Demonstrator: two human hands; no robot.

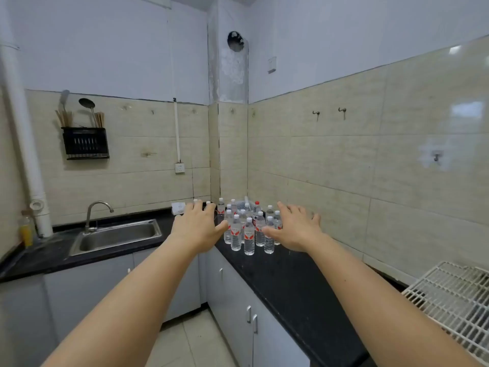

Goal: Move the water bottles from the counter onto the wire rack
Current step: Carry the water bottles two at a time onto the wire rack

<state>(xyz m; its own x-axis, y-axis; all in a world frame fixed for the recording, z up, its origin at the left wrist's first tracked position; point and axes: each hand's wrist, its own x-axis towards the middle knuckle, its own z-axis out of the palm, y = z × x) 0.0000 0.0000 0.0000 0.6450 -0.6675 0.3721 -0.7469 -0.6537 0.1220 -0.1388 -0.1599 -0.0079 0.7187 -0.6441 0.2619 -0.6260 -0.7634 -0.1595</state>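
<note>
Several small clear water bottles (249, 235) with red-and-white labels and white caps stand clustered on the black counter (288, 282) in the far corner. My left hand (197, 227) reaches out on the left of the cluster, fingers spread, holding nothing. My right hand (295, 229) reaches out on the right of the cluster, fingers spread and empty; its thumb is close to a front bottle. A white wire rack (455, 298) lies on the counter at the right edge, empty in its visible part.
A steel sink (116, 235) with a tap is set in the left counter. A white basket (242, 205) stands behind the bottles. A yellow bottle (26, 233) stands at far left. Grey cabinets run below, tiled walls behind.
</note>
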